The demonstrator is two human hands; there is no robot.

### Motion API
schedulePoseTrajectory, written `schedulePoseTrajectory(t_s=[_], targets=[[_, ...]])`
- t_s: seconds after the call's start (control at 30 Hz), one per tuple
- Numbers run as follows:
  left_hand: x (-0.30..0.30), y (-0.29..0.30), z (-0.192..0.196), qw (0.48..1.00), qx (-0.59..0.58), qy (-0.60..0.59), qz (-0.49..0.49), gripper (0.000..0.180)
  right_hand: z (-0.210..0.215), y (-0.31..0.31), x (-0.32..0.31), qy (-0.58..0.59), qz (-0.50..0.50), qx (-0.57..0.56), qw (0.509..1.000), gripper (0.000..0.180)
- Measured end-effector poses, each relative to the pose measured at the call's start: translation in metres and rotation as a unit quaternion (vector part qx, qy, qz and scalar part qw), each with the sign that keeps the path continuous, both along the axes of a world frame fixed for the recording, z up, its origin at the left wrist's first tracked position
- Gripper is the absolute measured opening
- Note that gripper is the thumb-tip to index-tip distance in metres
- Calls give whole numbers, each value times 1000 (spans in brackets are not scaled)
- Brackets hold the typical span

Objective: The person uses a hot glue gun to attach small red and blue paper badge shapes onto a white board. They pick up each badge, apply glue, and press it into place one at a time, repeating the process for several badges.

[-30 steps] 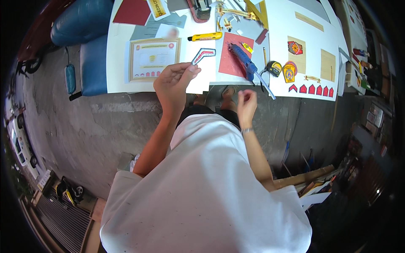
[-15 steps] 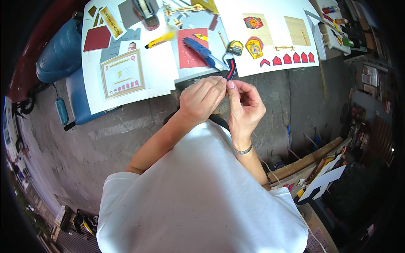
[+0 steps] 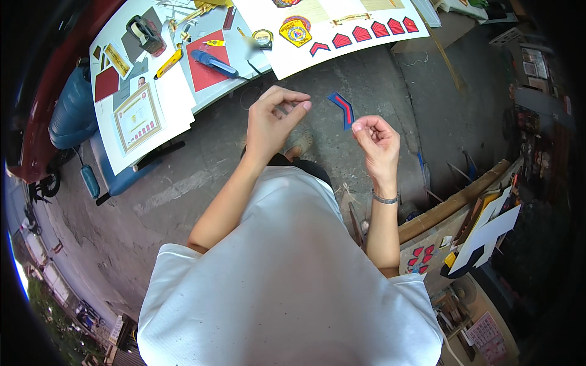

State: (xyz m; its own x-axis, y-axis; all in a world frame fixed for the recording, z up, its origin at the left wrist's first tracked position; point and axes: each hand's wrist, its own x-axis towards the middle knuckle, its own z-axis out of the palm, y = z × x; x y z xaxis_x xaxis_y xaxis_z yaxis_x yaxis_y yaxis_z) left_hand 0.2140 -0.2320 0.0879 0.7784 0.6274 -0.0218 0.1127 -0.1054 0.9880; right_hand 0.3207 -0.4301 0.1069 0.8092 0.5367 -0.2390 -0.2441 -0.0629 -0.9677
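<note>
A chevron-shaped patch, blue with a red stripe, is pinched by one end between the thumb and fingers of my right hand. It stands out over the floor, in front of the table. To its left my left hand is raised, with thumb and forefinger stretched out and a small gap between their tips. Nothing shows in that hand. Beyond both hands, a white sheet on the table carries a row of red-and-blue chevron patches and a yellow shield emblem.
On the table are a blue-handled tool over a red sheet, a yellow box cutter, a tape measure, a tape dispenser and a certificate print. A blue seat stands left. A wooden beam and boards lie right.
My hands have parted. The left has let go of the patch, while the right has moved right with it. The view has shifted, so the table now appears farther up and left.
</note>
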Motion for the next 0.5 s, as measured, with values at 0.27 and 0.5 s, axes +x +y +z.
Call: schedulePoseTrajectory(t_s=[0.27,0.5], targets=[[37,11,-6,991,-78,19,-105,15,-5,-15,29,5,92,-17,996,5],[57,41,-24,984,-117,52,-121,13,-17,15,69,30,153,-67,985,4]])
